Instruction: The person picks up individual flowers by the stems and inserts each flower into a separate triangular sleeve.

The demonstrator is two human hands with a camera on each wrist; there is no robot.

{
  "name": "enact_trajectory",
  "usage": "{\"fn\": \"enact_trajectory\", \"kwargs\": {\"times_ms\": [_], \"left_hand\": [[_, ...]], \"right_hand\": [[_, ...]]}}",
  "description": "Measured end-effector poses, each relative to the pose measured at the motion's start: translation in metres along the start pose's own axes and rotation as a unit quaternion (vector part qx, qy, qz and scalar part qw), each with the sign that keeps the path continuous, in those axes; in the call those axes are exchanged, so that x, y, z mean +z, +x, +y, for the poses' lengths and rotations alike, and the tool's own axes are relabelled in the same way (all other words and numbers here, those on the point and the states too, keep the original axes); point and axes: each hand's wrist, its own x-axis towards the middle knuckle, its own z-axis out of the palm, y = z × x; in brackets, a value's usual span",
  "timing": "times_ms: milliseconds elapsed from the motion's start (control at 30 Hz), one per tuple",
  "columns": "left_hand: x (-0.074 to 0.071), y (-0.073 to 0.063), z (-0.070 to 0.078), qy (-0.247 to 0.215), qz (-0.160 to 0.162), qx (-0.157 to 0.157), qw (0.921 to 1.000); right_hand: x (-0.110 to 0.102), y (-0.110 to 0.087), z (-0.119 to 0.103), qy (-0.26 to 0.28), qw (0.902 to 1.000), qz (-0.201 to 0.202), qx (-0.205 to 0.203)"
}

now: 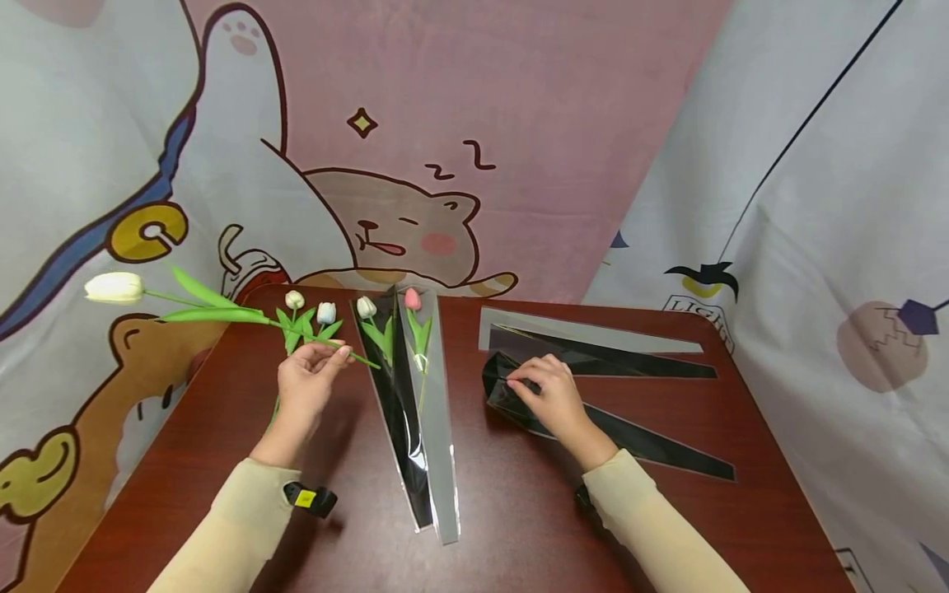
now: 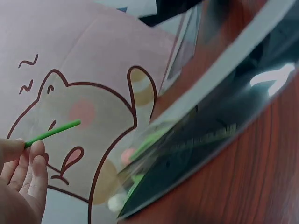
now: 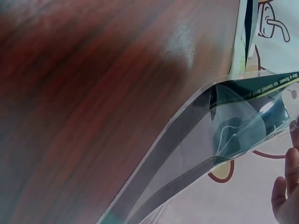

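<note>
My left hand [image 1: 307, 379] pinches the green stem [image 2: 56, 133] of an artificial white tulip [image 1: 114, 288], raised above the table's left side. Its bloom points left and the bare stem end points right. At the right, my right hand [image 1: 552, 395] pinches the wide top edge of a black and clear flower sleeve [image 1: 660, 443]. The sleeve's mouth stands somewhat apart, and its narrow end lies toward the right. In the right wrist view, the see-through sleeve [image 3: 187, 140] runs across the picture, with fingertips [image 3: 292, 172] at the right edge.
Mid-table lie a white tulip [image 1: 366, 308] in a black sleeve and a pink tulip [image 1: 413, 300] in a grey sleeve [image 1: 442, 461]. Two loose tulips, one white [image 1: 294, 300] and one bluish [image 1: 326, 313], lie behind my left hand. Flat sleeves [image 1: 645, 364] lie back right. Printed curtains surround the table.
</note>
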Motion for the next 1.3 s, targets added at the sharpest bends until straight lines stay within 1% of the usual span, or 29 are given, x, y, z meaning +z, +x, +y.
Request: {"fn": "enact_trajectory", "kwargs": {"times_ms": [100,167,367,533,733,900,1100,1300], "left_hand": [[0.008,-0.001,-0.002,-0.037,0.002,-0.010,0.9993],[0.013,-0.002,-0.003,-0.054,0.003,-0.011,0.9985],[0.031,-0.008,-0.008,-0.078,0.002,0.002,0.9969],[0.048,-0.014,-0.013,-0.107,-0.004,-0.006,0.9942],[0.067,-0.022,-0.016,-0.102,-0.011,-0.013,0.9946],[0.080,-0.026,-0.017,-0.112,-0.016,-0.011,0.9935],[0.092,-0.031,-0.018,-0.092,-0.025,0.002,0.9955],[0.101,-0.035,-0.019,-0.084,-0.040,0.000,0.9957]], "right_hand": [[0.001,0.000,0.000,0.003,1.0000,0.002,-0.004],[0.002,0.001,-0.001,0.003,1.0000,0.003,-0.007],[0.004,0.003,-0.006,0.007,0.9996,0.014,-0.022],[0.006,0.005,-0.009,0.011,0.9993,0.020,-0.031],[0.007,0.008,-0.013,0.025,0.9983,0.031,-0.042],[0.009,0.010,-0.017,0.026,0.9982,0.030,-0.046],[0.012,0.010,-0.021,0.026,0.9986,0.021,-0.041],[0.016,0.011,-0.025,0.036,0.9983,0.017,-0.044]]}}
